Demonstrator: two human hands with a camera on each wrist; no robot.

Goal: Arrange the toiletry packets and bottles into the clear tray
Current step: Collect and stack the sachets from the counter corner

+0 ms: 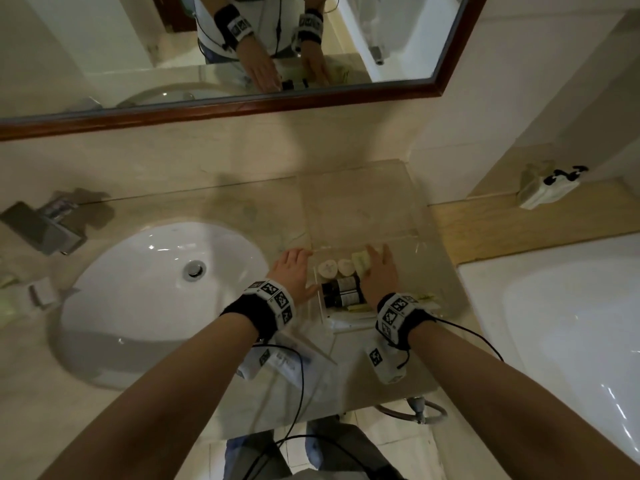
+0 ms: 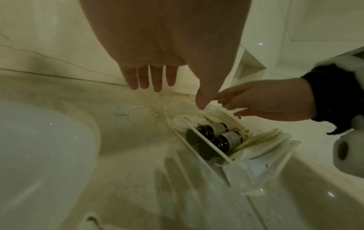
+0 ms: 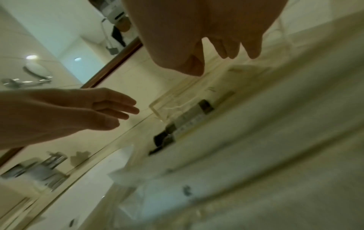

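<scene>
A small clear tray (image 1: 320, 301) sits on the counter right of the sink. In it lie two dark bottles (image 1: 343, 289), two white round packets (image 1: 336, 268), a pale green packet (image 1: 360, 262) and flat white packets (image 1: 349, 318) at the near end. My left hand (image 1: 304, 271) hovers beside the tray's left wall with straight fingers and holds nothing. My right hand (image 1: 375, 268) is over the tray's right side, fingers relaxed, partly covering the green packet. The left wrist view shows the tray (image 2: 197, 149), the bottles (image 2: 214, 137) and the right hand (image 2: 265, 101). The right wrist view is blurred.
The white sink (image 1: 156, 289) and a metal faucet (image 1: 45, 226) are to the left. A bathtub (image 1: 571, 323) lies to the right. A larger clear panel (image 1: 363, 209) lies flat behind the tray. A folded item (image 1: 547, 188) sits on the far right ledge. Small packets (image 1: 38, 292) lie at the left edge.
</scene>
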